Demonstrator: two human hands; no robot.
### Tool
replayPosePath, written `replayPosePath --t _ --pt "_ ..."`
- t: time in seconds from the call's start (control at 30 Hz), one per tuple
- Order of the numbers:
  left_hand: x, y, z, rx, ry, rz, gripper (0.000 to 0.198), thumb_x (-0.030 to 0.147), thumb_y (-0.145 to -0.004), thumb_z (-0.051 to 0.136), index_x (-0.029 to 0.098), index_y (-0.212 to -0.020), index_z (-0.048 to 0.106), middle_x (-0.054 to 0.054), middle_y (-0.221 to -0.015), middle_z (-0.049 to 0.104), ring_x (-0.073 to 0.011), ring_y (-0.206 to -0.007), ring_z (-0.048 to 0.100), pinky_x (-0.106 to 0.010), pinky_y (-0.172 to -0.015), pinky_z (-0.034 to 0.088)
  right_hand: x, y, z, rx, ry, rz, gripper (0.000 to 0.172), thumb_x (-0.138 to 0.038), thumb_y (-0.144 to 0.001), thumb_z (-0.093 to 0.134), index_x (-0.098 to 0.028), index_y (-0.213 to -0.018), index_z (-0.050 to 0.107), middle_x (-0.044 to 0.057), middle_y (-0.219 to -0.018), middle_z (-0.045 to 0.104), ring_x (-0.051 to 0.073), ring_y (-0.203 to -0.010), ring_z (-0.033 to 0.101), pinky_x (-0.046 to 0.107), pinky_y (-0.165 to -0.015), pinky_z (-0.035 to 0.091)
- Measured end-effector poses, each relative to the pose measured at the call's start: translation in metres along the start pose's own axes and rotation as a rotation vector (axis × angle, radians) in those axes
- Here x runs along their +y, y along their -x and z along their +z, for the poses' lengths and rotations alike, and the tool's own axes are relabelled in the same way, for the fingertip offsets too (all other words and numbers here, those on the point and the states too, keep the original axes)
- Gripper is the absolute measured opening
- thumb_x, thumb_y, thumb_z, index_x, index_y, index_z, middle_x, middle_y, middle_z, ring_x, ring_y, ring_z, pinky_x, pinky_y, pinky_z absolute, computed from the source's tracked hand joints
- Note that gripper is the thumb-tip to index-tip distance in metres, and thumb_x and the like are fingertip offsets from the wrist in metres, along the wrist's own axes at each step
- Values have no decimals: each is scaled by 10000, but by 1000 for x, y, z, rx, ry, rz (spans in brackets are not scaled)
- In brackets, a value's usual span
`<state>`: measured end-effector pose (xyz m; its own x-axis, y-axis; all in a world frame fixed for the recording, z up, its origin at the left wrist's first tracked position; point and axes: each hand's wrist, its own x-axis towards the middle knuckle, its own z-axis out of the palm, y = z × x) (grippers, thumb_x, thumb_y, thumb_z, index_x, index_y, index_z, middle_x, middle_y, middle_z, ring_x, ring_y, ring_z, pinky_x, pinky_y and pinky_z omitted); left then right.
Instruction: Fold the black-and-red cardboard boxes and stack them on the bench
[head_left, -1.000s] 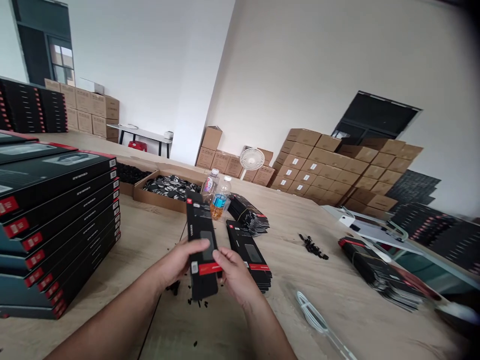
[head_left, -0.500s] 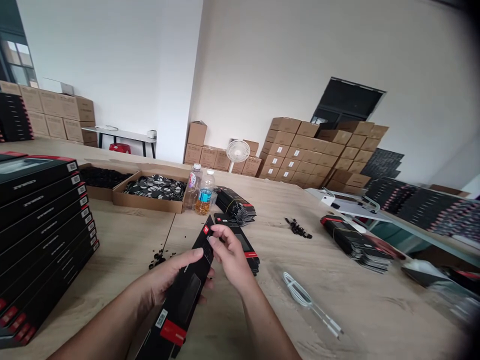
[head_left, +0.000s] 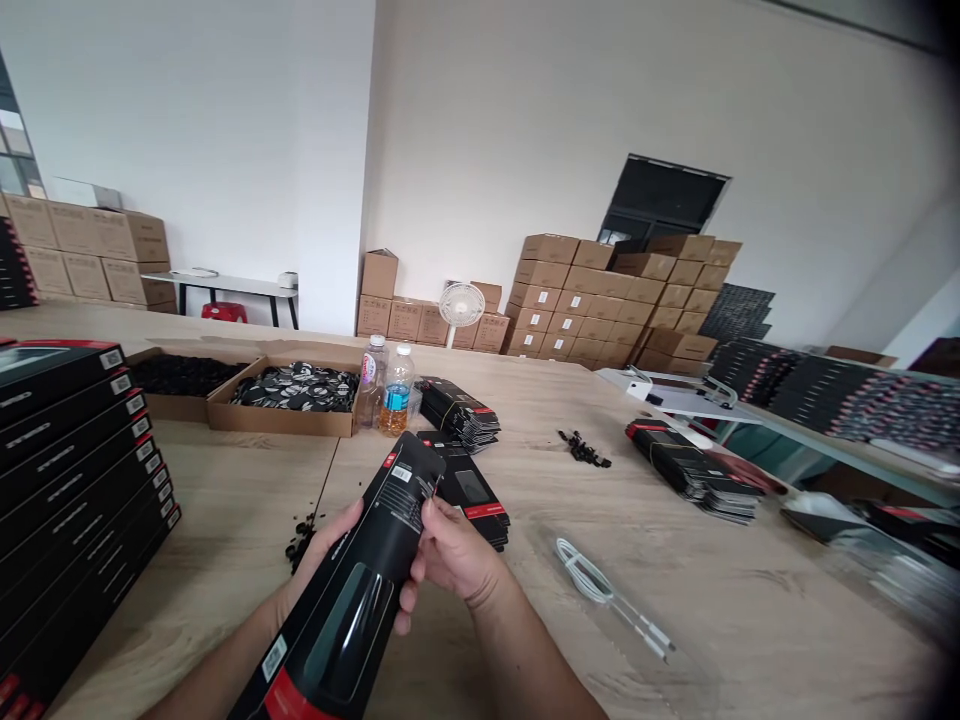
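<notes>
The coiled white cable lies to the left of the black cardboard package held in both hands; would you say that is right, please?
Not quite: the head view shows the coiled white cable to the right of the black cardboard package, which the left hand and right hand do hold.

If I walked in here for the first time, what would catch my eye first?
Probably the black carton with its glossy panel, slanted in the foreground between the left hand and right hand. Next might come the tall stack of black boxes at the left edge. Beyond the hands, the blue-labelled bottle with amber liquid stands out, just right of another bottle.
</notes>
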<state>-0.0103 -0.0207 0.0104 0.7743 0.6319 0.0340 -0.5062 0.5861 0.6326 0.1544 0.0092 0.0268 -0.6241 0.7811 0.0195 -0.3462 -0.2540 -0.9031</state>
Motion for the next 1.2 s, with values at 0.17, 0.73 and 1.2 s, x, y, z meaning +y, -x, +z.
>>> replayPosePath --t 0.17,0.73,1.2 --pt "5 3 18 504 -510 205 705 756 -814 417 127 -899 724 -114 -839 736 -227 -718 652 -319 -683 488 -5 -13 1 299 -24 -222 351 -456 -692 818 -178 -874 705 4 -690 718 128 -510 601 269 -577 495" --pt "36 5 1 842 -550 400 301 422 -738 703 131 -810 686 -41 -615 691 -179 -518 634 -268 -495 504 12 -19 12 236 198 -151 425 -466 -764 747 -177 -1065 667 49 -933 715 222 -876 669 381 -839 505" --pt "33 5 3 749 -770 500 714 495 -795 671 236 -1397 386 -9 -818 690 -185 -676 665 -268 -579 519 7 -20 3 312 135 -159 776 -399 -700 823 -291 -1376 457 -5 -899 687 193 -819 651 314 -725 493"
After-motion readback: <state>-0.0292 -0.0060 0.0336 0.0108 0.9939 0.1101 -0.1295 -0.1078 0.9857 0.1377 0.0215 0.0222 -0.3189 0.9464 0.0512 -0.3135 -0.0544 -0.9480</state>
